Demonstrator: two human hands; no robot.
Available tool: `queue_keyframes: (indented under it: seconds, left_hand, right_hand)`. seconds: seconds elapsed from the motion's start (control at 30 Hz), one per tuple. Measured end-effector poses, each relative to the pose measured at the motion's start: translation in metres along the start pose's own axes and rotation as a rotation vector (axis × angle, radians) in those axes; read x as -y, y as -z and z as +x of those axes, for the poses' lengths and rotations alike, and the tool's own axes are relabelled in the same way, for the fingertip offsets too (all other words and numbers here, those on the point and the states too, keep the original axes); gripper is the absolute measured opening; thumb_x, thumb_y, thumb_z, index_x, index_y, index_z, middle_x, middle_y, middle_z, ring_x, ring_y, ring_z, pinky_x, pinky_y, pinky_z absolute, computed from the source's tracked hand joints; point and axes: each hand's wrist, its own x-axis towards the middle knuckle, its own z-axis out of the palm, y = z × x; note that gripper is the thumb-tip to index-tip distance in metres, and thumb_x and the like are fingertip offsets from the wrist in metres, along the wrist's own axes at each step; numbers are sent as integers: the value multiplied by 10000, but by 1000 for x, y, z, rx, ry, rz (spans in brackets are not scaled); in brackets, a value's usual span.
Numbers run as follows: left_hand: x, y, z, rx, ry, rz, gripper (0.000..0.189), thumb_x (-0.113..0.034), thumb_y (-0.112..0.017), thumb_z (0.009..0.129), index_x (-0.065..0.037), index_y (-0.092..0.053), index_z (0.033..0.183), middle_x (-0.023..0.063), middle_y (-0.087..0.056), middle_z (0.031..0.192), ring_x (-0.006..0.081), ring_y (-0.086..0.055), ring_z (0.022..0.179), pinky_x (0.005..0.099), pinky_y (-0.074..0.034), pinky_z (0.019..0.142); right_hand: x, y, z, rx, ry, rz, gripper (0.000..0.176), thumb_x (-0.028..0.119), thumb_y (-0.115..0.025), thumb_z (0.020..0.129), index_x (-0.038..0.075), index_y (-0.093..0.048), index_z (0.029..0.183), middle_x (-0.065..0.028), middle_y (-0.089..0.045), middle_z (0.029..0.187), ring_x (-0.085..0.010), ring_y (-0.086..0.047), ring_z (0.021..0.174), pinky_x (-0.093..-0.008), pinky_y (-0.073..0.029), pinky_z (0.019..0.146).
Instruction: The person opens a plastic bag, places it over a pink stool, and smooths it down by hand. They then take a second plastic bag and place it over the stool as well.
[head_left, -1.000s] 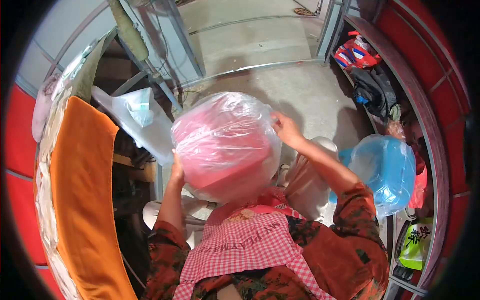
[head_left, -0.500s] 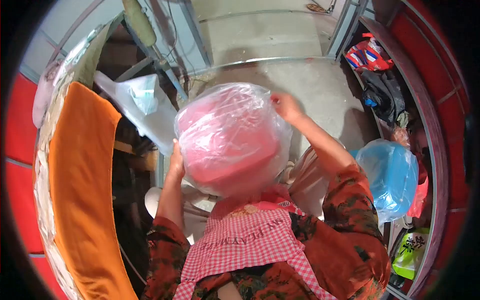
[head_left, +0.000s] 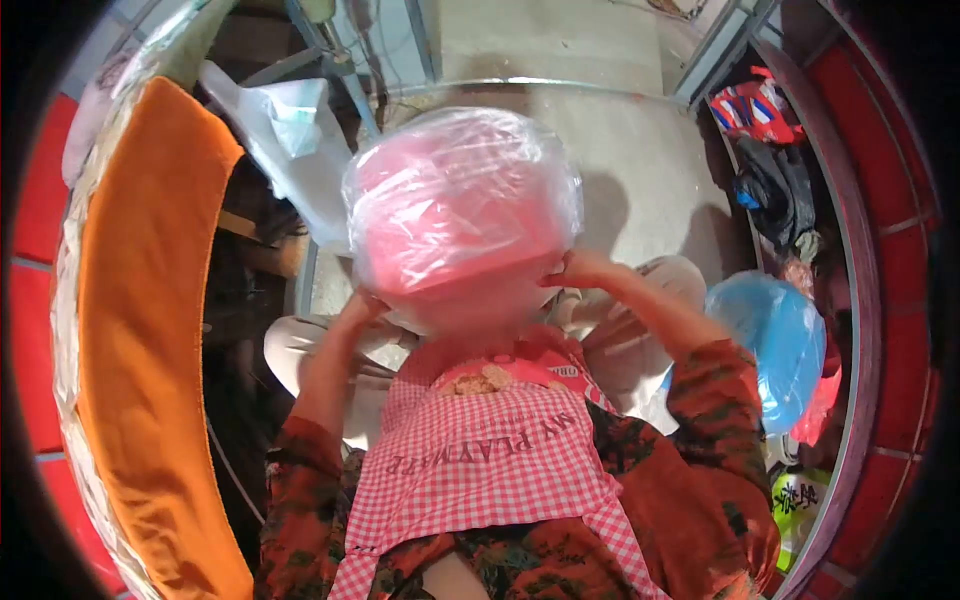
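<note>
Change first: right hand (head_left: 590, 270) has left the far right edge of the load and now sits at its near right corner. Left hand (head_left: 362, 308) has slid from the left side to the near left corner. In effect, both hands now work the near edge, roughly opposite each other; I judge this as control of the bag's near side.

Load: pink, round-cornered, box-like object (head_left: 455, 225) inside a crinkled clear plastic bag (head_left: 480, 155). It sits before the person, between the knees, just beyond the pink-and-white checked cloth apron (head_left: 480, 460). What bears its weight underneath is hidden.

Bearing: broad face up towards the head camera, near edge towards the apron, slightly higher at its right end. Looks longer left to right, though foreshortening leaves the long axis uncertain.

Grip: right fingers curled, seemingly pinching the bag. Left fingertips hidden at the bag's edge; cannot tell whether they clasp it.

Beside the right arm: blue plastic-wrapped object (head_left: 785, 350), untouched.
</note>
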Motion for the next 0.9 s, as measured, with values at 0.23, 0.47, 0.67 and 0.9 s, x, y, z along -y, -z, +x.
queue_keyframes:
  seconds: [0.23, 0.47, 0.67, 0.9]
  left_hand:
    - [67, -10, 41, 168, -234, 874, 388, -153, -626, 780, -71, -634, 1159, 161, -661, 1105, 313, -669, 917, 430, -540, 760]
    - [-15, 49, 16, 35, 414, 790, 302, -152, -587, 812, -48, -678, 1080, 179, -686, 984, 325, -674, 892, 416, -530, 810]
    - [-112, 70, 15, -617, -70, 548, 373, -265, -584, 905, -15, -626, 1177, 245, -615, 1180, 377, -587, 1113, 419, -458, 962]
    - [-143, 26, 48, -460, -54, 555, 584, -359, -536, 952, 9, -417, 1389, 262, -456, 1385, 386, -427, 1303, 409, -342, 1091]
  right_hand:
    - [-75, -80, 94, 16, 411, 203, 316, 265, -828, 722, 63, -603, 813, -11, -586, 764, -150, -537, 762, -342, -464, 691]
    - [-35, 54, -6, 76, 271, -189, 174, 129, -717, 792, 28, -658, 920, -44, -668, 803, -189, -591, 708, -354, -479, 684]
    - [-14, 127, 1, -391, 214, 417, 381, 269, -632, 899, 16, -587, 1180, -146, -631, 1123, -259, -620, 968, -368, -481, 865]
    - [48, 121, 102, -687, 438, -33, 636, 456, -491, 959, 55, -380, 1439, -186, -349, 1501, -303, -311, 1407, -395, -277, 1142]
